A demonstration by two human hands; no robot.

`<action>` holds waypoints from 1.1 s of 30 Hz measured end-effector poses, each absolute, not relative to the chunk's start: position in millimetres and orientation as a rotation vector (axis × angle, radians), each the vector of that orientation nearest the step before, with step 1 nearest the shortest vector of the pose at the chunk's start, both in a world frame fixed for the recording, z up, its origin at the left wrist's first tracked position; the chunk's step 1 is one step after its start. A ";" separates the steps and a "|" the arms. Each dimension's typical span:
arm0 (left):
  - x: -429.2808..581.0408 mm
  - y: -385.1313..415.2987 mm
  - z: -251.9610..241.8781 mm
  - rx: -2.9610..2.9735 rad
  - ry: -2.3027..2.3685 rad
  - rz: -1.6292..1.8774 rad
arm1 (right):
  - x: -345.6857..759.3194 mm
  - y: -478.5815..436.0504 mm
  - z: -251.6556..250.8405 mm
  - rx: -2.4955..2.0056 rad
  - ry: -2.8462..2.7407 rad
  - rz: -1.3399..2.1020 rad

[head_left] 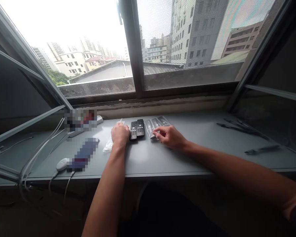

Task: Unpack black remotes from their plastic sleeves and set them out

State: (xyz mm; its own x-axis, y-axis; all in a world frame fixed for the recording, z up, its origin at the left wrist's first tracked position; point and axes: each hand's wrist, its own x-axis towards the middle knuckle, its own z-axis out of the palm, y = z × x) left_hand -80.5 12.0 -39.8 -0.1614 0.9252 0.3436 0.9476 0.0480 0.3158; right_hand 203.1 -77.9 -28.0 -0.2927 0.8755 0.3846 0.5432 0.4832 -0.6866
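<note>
Our left hand (120, 133) lay over the bag (109, 144), fingers curled; on our right hand (172, 137), thumb and forefinger nearly met at the packet (160, 122) (whether either clamped, we couldn't tell). Two remotes (140, 128) lay between; an inward sweep, we judged, could have skewed them.

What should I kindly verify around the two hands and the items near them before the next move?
1. Two black rectangular button remotes side by side, buttons up, on the smooth grey desk: ok.
2. Clear plastic packaging with dark items inside to the remotes' right: ok.
3. Left hand clear of the crumpled translucent plastic bag: not ok, it overlaps the bag.
4. Right hand gripping the packaging: cannot tell, its fingertips are at the near edge.
5. White round-headed cable away from both hands: ok.
</note>
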 end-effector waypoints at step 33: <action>-39.1 -7.0 -16.4 -2.705 -1.314 -3.354 | 199.9 -73.0 -28.7 -0.609 -1.959 0.730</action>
